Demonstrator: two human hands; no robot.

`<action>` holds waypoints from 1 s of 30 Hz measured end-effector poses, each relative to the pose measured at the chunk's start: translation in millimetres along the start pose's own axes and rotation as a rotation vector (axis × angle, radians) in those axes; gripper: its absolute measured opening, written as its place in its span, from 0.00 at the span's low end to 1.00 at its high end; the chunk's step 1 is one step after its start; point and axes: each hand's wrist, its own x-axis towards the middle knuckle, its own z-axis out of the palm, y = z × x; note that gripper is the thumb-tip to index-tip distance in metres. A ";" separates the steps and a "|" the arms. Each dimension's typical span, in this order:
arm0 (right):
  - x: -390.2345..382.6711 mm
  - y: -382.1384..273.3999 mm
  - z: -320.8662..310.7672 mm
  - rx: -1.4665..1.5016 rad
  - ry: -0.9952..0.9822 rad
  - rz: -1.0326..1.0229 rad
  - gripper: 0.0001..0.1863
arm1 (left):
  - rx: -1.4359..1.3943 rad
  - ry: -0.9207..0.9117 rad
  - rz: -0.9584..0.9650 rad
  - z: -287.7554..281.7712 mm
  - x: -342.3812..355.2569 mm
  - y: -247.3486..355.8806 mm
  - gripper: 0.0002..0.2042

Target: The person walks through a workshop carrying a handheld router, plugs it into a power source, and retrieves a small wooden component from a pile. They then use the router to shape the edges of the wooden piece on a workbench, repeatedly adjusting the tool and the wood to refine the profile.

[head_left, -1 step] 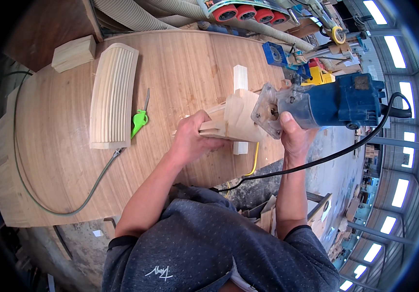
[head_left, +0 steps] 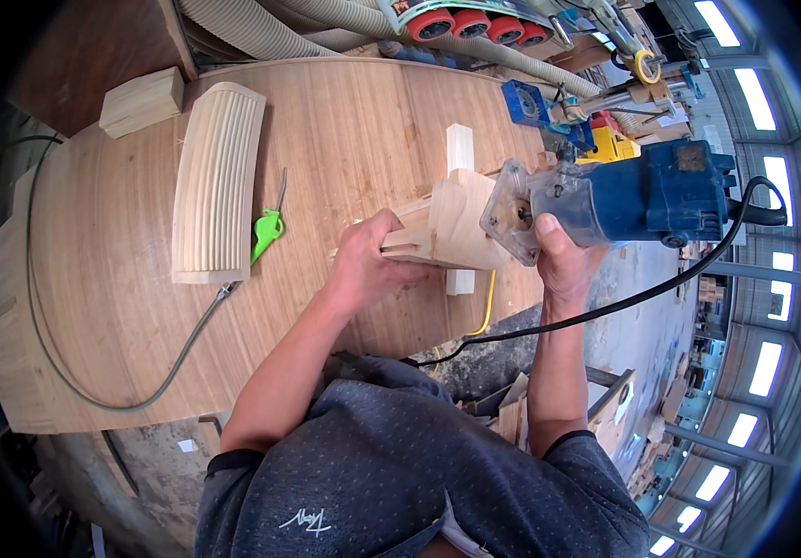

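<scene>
My left hand (head_left: pixel 368 265) is closed round the near-left end of a shaped pale wooden piece (head_left: pixel 461 223), which has a slot beside my fingers. In my right hand (head_left: pixel 568 265) is a blue trim router (head_left: pixel 652 200), lying on its side, its body pointing right. The thumb presses near its clear base (head_left: pixel 512 214), which faces the wood's right end; whether the two touch I cannot tell. Under the wooden piece, a pale square strip (head_left: pixel 459 149) pokes out at the far and near sides. My fingers beneath the router are mostly hidden.
A ribbed curved wooden panel (head_left: pixel 219 186) lies left on the wooden table (head_left: pixel 345 121), beside a green air blow gun (head_left: pixel 268 232) with a looping hose (head_left: pixel 182 367). A wood block (head_left: pixel 143 102) sits far left. The router's black cord (head_left: pixel 642 302) crosses my right forearm.
</scene>
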 end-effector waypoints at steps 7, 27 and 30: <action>-10.1 -1.8 -2.9 -0.035 -0.007 -0.048 0.40 | -0.048 -0.018 -0.074 -0.4 -0.3 12.2 0.22; -38.7 -12.6 -6.3 -0.055 0.005 0.015 0.34 | -0.025 -0.005 -0.062 0.4 -0.3 5.9 0.24; -41.6 -18.7 -0.5 -0.057 0.043 -0.026 0.32 | -0.040 -0.008 -0.073 0.6 -0.7 5.4 0.24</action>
